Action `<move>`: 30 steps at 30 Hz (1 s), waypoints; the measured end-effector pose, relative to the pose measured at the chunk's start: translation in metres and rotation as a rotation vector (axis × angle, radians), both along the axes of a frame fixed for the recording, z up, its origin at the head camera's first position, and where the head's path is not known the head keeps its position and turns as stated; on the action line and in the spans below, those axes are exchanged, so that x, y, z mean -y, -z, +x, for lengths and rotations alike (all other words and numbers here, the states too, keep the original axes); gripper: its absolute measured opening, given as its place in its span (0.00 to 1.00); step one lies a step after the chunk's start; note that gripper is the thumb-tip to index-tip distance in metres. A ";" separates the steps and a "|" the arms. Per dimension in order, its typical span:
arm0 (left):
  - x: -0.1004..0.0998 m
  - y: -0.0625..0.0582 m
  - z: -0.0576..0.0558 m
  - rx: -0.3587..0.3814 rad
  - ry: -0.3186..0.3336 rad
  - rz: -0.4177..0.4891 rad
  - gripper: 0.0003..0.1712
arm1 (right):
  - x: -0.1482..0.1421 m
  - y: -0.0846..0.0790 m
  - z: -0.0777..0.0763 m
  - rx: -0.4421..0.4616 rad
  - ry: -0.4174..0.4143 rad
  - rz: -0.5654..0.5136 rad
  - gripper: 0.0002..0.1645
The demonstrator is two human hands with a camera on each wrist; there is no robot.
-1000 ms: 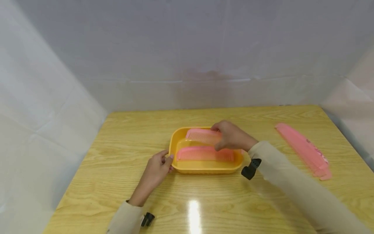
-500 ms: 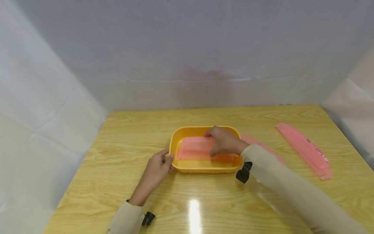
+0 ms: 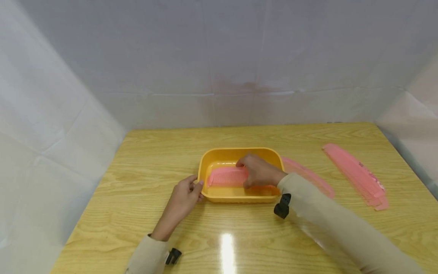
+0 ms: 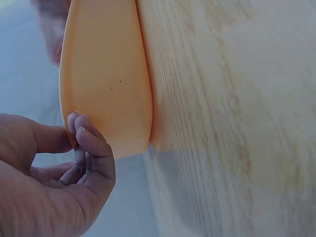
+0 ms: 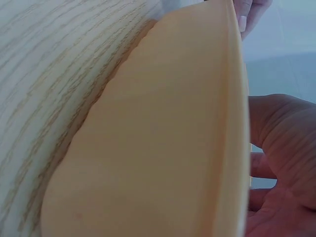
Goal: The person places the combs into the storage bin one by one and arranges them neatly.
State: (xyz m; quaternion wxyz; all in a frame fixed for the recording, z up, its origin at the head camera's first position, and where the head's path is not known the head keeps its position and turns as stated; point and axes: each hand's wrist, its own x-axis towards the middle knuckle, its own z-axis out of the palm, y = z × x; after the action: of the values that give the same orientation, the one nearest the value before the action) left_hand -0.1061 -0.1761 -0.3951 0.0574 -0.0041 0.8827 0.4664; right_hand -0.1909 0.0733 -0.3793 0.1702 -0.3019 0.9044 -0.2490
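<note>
A yellow plastic basin (image 3: 239, 199) stands on the wooden table. My left hand (image 3: 184, 194) pinches its left rim; in the left wrist view the thumb is inside and the curled fingers (image 4: 96, 145) outside the wall. Inside the basin lies a pink comb (image 3: 226, 177), teeth towards me. My right hand (image 3: 261, 171) reaches in from the right and grips the comb across its width, hiding its right part. Whether a second comb lies under it cannot be seen. In the right wrist view the basin wall (image 5: 148, 123) covers the fingertips of the right hand (image 5: 286, 148).
Another pink comb (image 3: 308, 175) lies on the table just right of the basin, partly under the right sleeve. Farther right lie pink combs (image 3: 356, 173), overlapping and slanted. Pale sheeting (image 3: 219, 68) rises behind the table and at both sides.
My right hand has drawn the far comb towards me onto the nearer one, so two separate combs now look like one. The forearm shift uncovers the comb beside the basin. The left hand stays.
</note>
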 end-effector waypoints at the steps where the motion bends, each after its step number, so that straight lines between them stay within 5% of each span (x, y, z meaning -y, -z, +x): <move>1: 0.000 0.000 0.000 0.001 -0.001 0.000 0.26 | 0.000 0.001 0.000 -0.006 -0.005 0.004 0.39; 22: 0.000 -0.002 0.000 0.006 0.002 0.000 0.26 | -0.001 0.007 0.002 -0.039 -0.037 0.026 0.36; 30: 0.000 -0.002 -0.001 0.015 -0.005 -0.007 0.26 | -0.007 -0.001 0.001 0.028 0.027 -0.007 0.41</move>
State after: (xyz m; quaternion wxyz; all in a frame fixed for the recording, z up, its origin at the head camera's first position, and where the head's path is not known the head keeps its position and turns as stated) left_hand -0.1069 -0.1763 -0.3930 0.0626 -0.0101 0.8838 0.4635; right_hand -0.1904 0.0798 -0.3784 0.1783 -0.2866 0.9051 -0.2586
